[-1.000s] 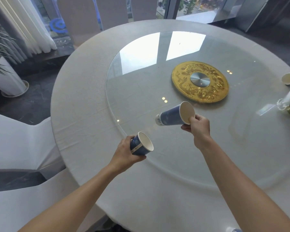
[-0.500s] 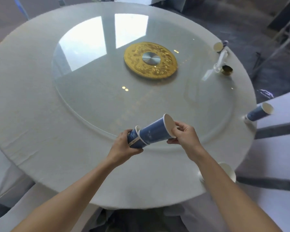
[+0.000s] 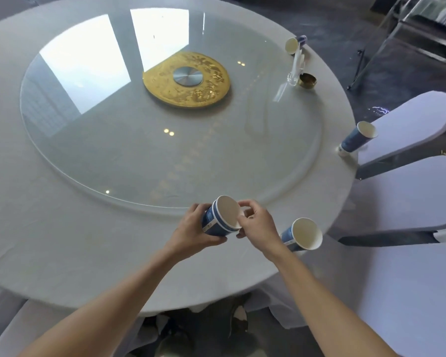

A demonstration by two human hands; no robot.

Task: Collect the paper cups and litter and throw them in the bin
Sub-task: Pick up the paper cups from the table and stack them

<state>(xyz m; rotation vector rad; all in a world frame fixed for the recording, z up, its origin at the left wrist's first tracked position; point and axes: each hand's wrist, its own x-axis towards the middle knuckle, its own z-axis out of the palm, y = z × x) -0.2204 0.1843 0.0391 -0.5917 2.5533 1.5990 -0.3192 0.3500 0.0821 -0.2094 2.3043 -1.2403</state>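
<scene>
The nested cups (image 3: 218, 222) are blue outside with a paler printed pattern and a white band near the base, cream-white inside. The near-right cup (image 3: 303, 234), the right cup (image 3: 357, 137) and the far cup (image 3: 294, 45) match them. The table (image 3: 62, 228) is white, the disc (image 3: 188, 79) gold with embossed relief and a silver centre. The small bowl (image 3: 307, 79) is brassy gold. The chair covers (image 3: 410, 197) are white.

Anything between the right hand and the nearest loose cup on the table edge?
Nothing visible: the nearest cup stands just right of the right hand, with only bare tablecloth between. That hand touches the stacked cups gripped by the left hand.
</scene>
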